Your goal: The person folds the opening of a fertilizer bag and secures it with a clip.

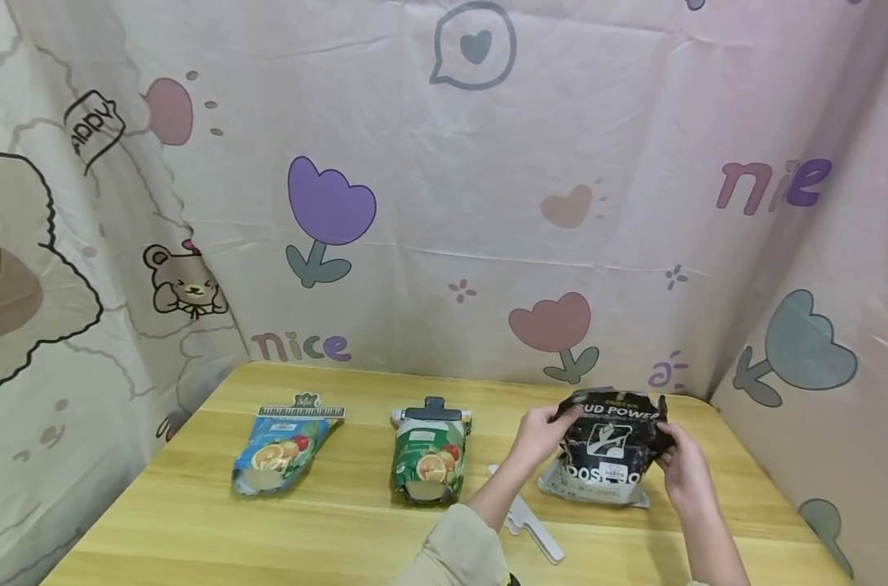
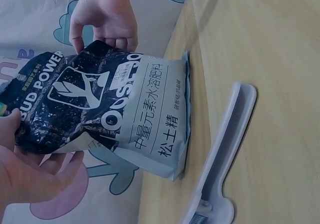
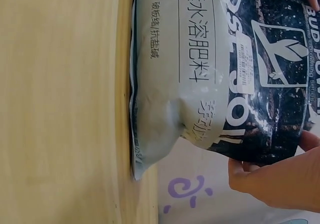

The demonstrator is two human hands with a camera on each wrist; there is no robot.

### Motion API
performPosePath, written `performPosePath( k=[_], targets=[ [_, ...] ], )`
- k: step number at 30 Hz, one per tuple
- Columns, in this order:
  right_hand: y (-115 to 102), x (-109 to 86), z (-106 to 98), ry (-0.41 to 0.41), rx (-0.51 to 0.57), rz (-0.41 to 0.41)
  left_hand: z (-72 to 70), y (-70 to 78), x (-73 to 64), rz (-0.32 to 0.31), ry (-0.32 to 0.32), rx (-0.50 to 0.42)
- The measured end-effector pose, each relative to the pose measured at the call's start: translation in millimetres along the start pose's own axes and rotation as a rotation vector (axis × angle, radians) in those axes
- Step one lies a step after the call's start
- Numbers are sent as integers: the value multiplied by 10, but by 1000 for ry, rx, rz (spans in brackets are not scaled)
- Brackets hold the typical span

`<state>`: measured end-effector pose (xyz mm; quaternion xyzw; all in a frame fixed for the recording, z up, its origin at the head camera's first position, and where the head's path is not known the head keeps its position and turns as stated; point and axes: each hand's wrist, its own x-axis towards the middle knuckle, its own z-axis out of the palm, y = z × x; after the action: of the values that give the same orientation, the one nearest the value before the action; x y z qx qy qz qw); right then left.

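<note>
A black and pale grey fertilizer bag [image 1: 606, 448] stands upright at the right of the table, its lower edge on the wood. My left hand [image 1: 544, 435] pinches its upper left side, thumb on the front and fingers behind. On the opposite side, my right hand [image 1: 684, 468] grips the bag's right edge; the right wrist view shows those fingers [image 3: 242, 169] at the black part. Beside the bag, under my left forearm in the head view, lies a white bag clip [image 2: 220, 169] with a spring near one end.
A blue pouch [image 1: 278, 448] with a patterned clip [image 1: 302, 411] across its top lies at the left. Nearer the middle is a green pouch [image 1: 429, 460] with a dark clip [image 1: 434, 411] along its top. A printed cloth [image 1: 414, 122] hangs around the wooden table [image 1: 268, 537].
</note>
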<state>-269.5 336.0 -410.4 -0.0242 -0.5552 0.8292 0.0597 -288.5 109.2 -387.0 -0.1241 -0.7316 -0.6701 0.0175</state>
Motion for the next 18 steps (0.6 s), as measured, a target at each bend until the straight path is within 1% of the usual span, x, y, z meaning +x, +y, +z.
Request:
performPosePath(
  k=[1, 2, 5, 7, 9, 11, 13, 15, 16, 18],
  targets=[
    [-23, -13, 21, 12, -11, 13, 1, 0, -2, -7, 8, -3],
    [-54, -33, 57, 48, -48, 45, 3, -1, -1, -12, 17, -4],
    [-141, -80, 151, 107, -91, 101, 4, -8, 3, -20, 37, -3],
    [-186, -113, 200, 118, -125, 120, 2, -8, 0, -24, 48, -3],
    [-192, -115, 196, 114, -168, 116, 2, -3, -4, -24, 60, -5],
    [-156, -87, 131, 85, -218, 81, 8, 4, -9, -41, 72, -12],
    [-91, -17, 24, 59, -276, 34, 20, 7, -9, -56, 86, -18],
    [-5, 46, -63, 90, -318, -51, 32, 9, -9, -73, 96, -21],
    [8, 52, -56, 122, -358, -90, 36, 9, -10, -82, 97, -24],
    [3, 22, 37, 219, -469, -189, 41, 11, -13, -95, 101, -34]
  ],
)
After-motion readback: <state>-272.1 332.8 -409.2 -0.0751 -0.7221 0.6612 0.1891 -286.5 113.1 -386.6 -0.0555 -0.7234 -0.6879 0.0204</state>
